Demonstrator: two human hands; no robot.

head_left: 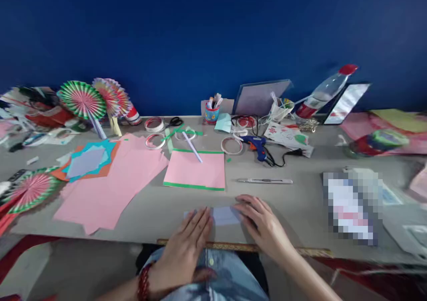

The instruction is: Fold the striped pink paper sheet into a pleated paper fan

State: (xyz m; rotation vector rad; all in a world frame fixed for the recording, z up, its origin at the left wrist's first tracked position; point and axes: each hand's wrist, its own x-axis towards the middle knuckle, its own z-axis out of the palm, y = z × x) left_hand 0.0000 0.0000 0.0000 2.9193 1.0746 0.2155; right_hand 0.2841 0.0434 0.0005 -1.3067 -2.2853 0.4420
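Left hand [193, 238] and right hand [262, 223] on 1 lavender strip [226, 215]

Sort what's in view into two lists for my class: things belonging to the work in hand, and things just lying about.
In use:
- pale lilac paper piece, on the grey tabletop
- left hand and right hand, at its ends

Apparently lying about:
- blue glue gun
- slim silver craft knife
- clear plastic bottle with red cap
- round pleated paper fans
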